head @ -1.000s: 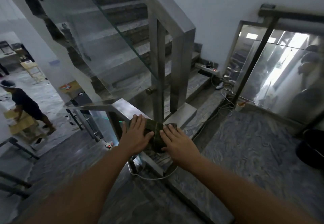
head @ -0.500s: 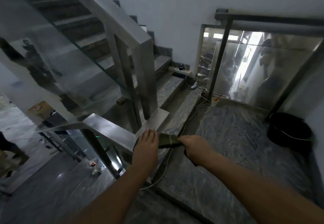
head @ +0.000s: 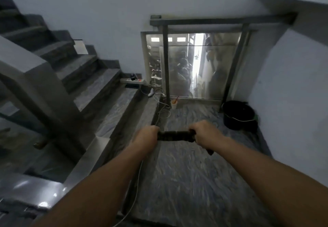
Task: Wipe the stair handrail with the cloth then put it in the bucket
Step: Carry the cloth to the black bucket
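A dark green, rolled cloth (head: 174,135) is held taut above the grey marble landing (head: 186,173), fingers of the left hand (head: 145,137) and right hand (head: 205,133) closed around its ends. Being soft, light and limp, it is best gripped bunched; the black round bucket (head: 238,114) stands well apart.

The cloth (head: 174,135) looks dark, soft and matt, bunched into a roll. The handrail (head: 23,63) is smooth brushed metal with a dull sheen. The bucket (head: 238,115) appears matt black plastic. The floor (head: 186,182) is polished, veined grey stone.
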Motion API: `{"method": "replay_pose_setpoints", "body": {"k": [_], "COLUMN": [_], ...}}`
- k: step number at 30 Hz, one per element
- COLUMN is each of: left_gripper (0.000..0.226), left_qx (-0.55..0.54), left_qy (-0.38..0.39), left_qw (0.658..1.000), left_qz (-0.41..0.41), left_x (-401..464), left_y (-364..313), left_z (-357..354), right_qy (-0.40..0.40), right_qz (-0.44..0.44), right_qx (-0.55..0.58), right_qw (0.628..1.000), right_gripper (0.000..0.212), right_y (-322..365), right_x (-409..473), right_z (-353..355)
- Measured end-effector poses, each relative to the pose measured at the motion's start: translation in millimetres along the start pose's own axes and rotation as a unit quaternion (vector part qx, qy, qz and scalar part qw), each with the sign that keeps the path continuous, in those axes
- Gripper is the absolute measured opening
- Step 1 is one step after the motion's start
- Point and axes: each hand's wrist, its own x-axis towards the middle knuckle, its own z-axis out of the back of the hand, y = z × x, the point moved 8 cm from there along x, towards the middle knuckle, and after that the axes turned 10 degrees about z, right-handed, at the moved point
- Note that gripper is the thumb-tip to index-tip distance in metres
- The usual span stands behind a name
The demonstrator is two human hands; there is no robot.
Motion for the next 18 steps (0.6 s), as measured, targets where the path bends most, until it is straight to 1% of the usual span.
{"method": "replay_pose_setpoints", "body": {"k": [2,5,8,11,14,18], "left_gripper": [0.017,0.018,0.016,0.016,0.015,0.014], "left_qx": [0.015,0.046,0.056,0.036,0.018,0.007], "left_qy": [-0.002,0.008,0.013,0.029,0.035,0.033], "left_qw": [1.0,0.998,0.997,0.997,0.996,0.995], "left_qz": [-0.016,-0.038,-0.053,-0.068,-0.079,-0.096], "left_x": [25,66,114,160,199,249], "left_y": [-28,-69,-109,-145,-176,-214], "left_z": [0,-3,-8,-16,-23,-30], "right_qy": [-0.002,-0.003,-0.027,-0.063,-0.09,-0.097], "right_qz": [-0.026,-0.065,-0.11,-0.152,-0.191,-0.235], "right_qx": [0.016,0.033,0.031,0.04,0.038,0.017], "right_qw": [1.0,0.997,0.993,0.986,0.977,0.967], "right_gripper": [0.016,0.027,0.014,0.01,0.01,0.013], "right_y": [-35,-94,-155,-208,-258,-308], "right_x": [1,8,20,33,47,60], "right_z": [11,24,40,57,70,87]}}
